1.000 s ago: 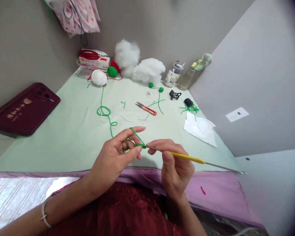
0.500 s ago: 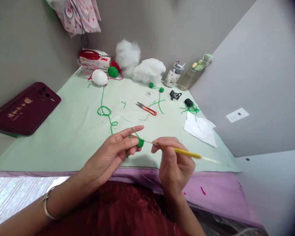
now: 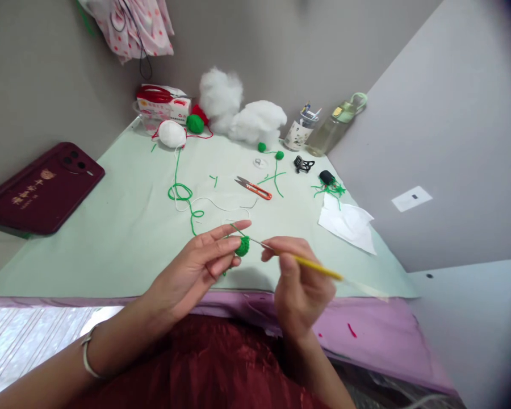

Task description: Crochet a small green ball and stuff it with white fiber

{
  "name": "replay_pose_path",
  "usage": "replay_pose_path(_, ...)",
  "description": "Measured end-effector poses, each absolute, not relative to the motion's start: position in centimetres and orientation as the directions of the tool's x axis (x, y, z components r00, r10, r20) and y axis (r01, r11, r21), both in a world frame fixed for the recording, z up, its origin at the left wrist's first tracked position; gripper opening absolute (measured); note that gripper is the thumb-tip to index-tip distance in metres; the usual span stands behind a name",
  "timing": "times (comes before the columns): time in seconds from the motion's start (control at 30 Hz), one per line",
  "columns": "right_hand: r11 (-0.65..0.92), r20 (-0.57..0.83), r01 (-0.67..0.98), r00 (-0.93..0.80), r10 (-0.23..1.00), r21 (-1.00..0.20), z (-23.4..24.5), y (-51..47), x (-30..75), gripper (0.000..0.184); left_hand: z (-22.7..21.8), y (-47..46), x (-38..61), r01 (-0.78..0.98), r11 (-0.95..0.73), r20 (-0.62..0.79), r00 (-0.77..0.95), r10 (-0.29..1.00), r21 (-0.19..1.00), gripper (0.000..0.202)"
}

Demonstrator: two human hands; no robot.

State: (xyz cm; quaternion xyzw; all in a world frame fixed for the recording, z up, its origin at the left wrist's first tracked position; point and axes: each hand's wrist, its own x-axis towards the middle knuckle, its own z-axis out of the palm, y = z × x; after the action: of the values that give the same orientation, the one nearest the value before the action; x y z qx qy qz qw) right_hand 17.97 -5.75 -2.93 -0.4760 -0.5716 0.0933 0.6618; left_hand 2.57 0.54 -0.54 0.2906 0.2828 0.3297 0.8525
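Pinching a little round green crochet piece (image 3: 242, 246) between thumb and middle finger, the left hand (image 3: 200, 267) has its index finger stretched out straight with a thin strand running over it. The piece looks nubbly and dome-shaped, and it's held just above the near edge of the pale mint table (image 3: 123, 238). The right hand (image 3: 300, 284) is closed around a crochet hook (image 3: 315, 266) with a smooth yellow handle, pencil-style. The slim metal tip is poking right into the green piece.

Green yarn (image 3: 183, 196) loops and squiggles back across the table toward a small green ball (image 3: 195, 124) beside a white egg-shaped ball (image 3: 172, 134). Orange-handled snips (image 3: 253, 188) lie flat mid-table, well apart from both hands. Fluffy white stuffing (image 3: 242, 113) is heaped by the back wall. A phone (image 3: 42, 187) in a glossy maroon case sits off to the left.
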Motion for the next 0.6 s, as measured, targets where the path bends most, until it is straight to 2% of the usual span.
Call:
replay_pose_path(0.07, 0.509, 0.533, 0.175, 0.406, 0.742, -0.843, -2.77, -5.43, 18.02, 0.025, -0.55, 0.62, 2.55, -0.412, 0.583, -0.278, 0.595, 0.754, 0.7, 0.036)
replay_pose_path(0.13, 0.481, 0.461, 0.049, 0.383, 0.8, -0.875, -2.77, -5.16, 17.89, 0.021, -0.64, 0.51, 2.63, -0.396, 0.52, -0.243, 0.569, 0.786, 0.757, 0.039)
replay_pose_path(0.3, 0.411, 0.371, -0.033, 0.372, 0.851, -0.911, -2.93, -4.98, 17.97, 0.017, -0.83, 0.13, 2.68, -0.347, 0.422, -0.186, 0.547, 0.817, 0.838, 0.037)
replay_pose_path(0.43, 0.437, 0.371, -0.119, 0.362, 0.855, -0.892, -2.64, -4.98, 18.52, 0.02, -0.75, 0.06, 2.51, -0.307, 0.414, -0.201, 0.54, 0.818, 0.857, 0.036)
replay_pose_path(0.53, 0.453, 0.407, -0.065, 0.341, 0.847, -0.889, -2.38, -5.33, 18.68, 0.021, -0.73, -0.03, 2.41, -0.296, 0.392, -0.198, 0.519, 0.831, 0.871, 0.036)
replay_pose_path(0.6, 0.463, 0.453, 0.056, 0.341, 0.824, -0.885, -2.23, -5.79, 18.62, 0.022, -0.77, -0.1, 2.39, -0.297, 0.364, -0.183, 0.496, 0.849, 0.883, 0.037)
